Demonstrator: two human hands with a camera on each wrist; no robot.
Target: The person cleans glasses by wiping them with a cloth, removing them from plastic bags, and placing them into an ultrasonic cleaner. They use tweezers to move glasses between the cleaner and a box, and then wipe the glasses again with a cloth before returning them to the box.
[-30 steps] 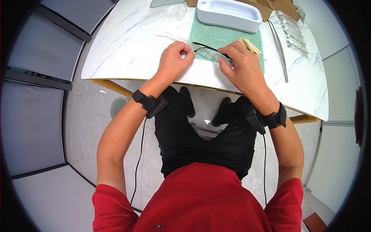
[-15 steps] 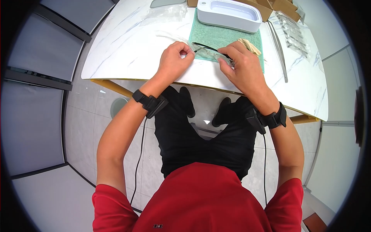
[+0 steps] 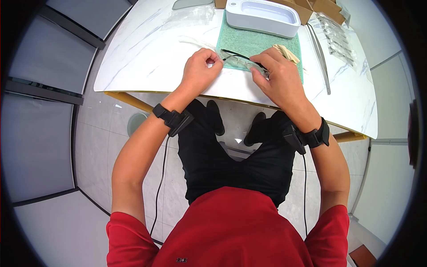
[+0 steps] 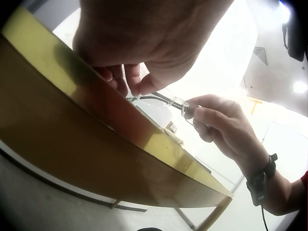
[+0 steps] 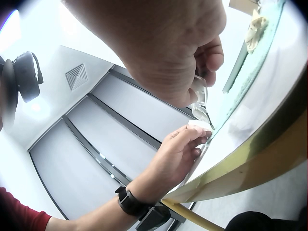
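A pair of glasses with thin black temples (image 3: 235,54) and clear lenses is held between the two hands over the near edge of a green cloth (image 3: 253,42). The right hand (image 3: 279,75) grips one end of the glasses, thumb below and fingers curled above. At the other side, the left hand (image 3: 201,71) pinches a dark temple tip with thumb and forefinger. In the right wrist view, a whitish piece (image 5: 199,125) shows at the left hand's fingertips (image 5: 191,137); what it is, I cannot tell. The right fingers partly hide the frame.
A white ultrasonic-cleaner-like basin (image 3: 263,18) stands on the cloth's far part. Beside the right hand lies a crumpled beige cloth (image 3: 287,53). Long grey strips (image 3: 321,60) and bagged items (image 3: 337,40) lie to the right, clear plastic bags (image 3: 189,17) at back left, cardboard boxes (image 3: 329,9) behind.
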